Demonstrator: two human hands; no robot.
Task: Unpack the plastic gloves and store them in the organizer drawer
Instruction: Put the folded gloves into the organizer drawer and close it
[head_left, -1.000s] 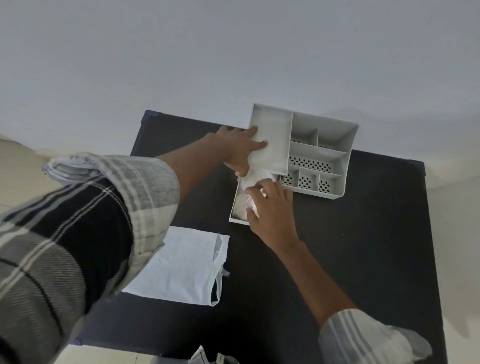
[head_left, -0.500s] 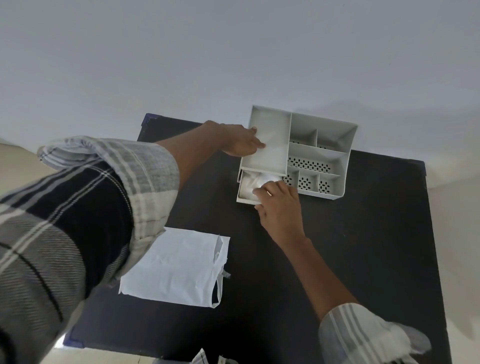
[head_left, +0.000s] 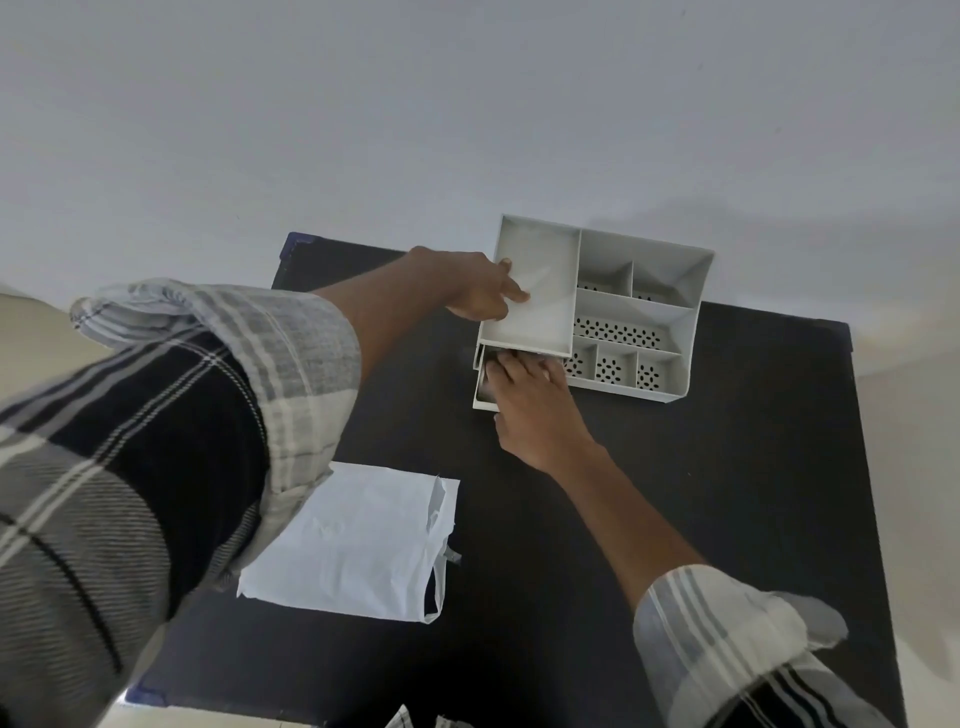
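The grey organizer (head_left: 631, 306) stands at the far edge of the black table (head_left: 727, 467). Its drawer (head_left: 481, 397) sticks out a little at the lower left, under the flat tray section. My left hand (head_left: 480, 288) grips the organizer's left side, thumb lying on the tray. My right hand (head_left: 530, 410) covers the drawer front, fingers reaching over into it and thumb against its outer face. The plastic gloves are almost wholly hidden under those fingers; only a pale sliver (head_left: 546, 370) shows.
A flat white plastic bag (head_left: 353, 545) lies on the table near my left sleeve. The organizer's right side has several small perforated compartments (head_left: 618, 371). A pale wall rises just behind the table.
The drawer has slid far back into the organizer with my right hand on it. The gloves, plainly visible before, are now nearly covered. My left hand has stayed on the organizer's left side.
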